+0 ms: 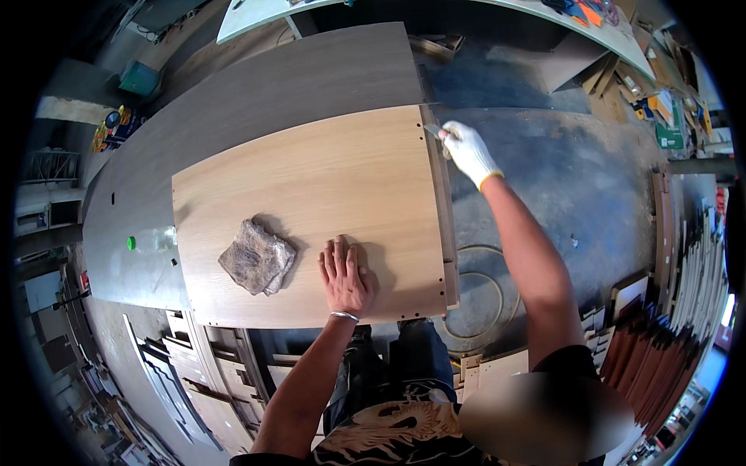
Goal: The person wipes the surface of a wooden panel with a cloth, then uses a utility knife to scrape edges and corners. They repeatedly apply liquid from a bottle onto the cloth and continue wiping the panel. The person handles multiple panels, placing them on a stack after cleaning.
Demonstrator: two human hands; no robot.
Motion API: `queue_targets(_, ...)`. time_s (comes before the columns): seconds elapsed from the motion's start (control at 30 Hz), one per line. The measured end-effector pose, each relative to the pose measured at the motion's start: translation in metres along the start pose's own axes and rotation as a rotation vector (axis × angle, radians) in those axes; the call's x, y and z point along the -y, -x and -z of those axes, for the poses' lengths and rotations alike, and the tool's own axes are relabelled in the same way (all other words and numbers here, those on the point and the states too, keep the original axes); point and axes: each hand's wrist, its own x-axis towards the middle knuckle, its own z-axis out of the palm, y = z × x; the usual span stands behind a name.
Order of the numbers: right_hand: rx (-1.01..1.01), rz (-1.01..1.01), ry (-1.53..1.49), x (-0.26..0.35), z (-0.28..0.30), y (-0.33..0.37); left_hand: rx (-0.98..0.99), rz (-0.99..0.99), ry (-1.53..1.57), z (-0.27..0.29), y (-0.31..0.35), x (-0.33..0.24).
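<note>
A light wood-grain panel (311, 179) lies in front of me, with small dark holes along its right edge. My left hand (343, 273), bare and with a silver bracelet at the wrist, rests flat on it with fingers stretched out. Just left of that hand sits a folded, stained grey-brown cloth (257, 257). My right hand (468, 151) wears a white knit glove and is closed round a small flat-bladed tool (433, 130). Its blade is at the panel's far right edge, beside the holes; whether it touches cannot be made out.
Beneath the panel is a large grey board (311, 74). A clear bottle with a green cap (130, 243) lies on its left part. A coiled hose (497, 311) is on the floor at right. Stacked strips (645, 349) stand farther right, and a pale workbench (575, 35) at the back.
</note>
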Motion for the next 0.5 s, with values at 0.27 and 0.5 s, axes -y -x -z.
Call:
queue_targets(0.27,0.208,0.206,0.735,0.039,0.009,-0.109,0.031,0.016,-0.022,-0.004,0.002,-0.001)
queue_targets(0.5,0.320,0.313,0.835,0.037,0.004,-0.127,0.028,0.016,0.005,-0.003,0.003,0.001)
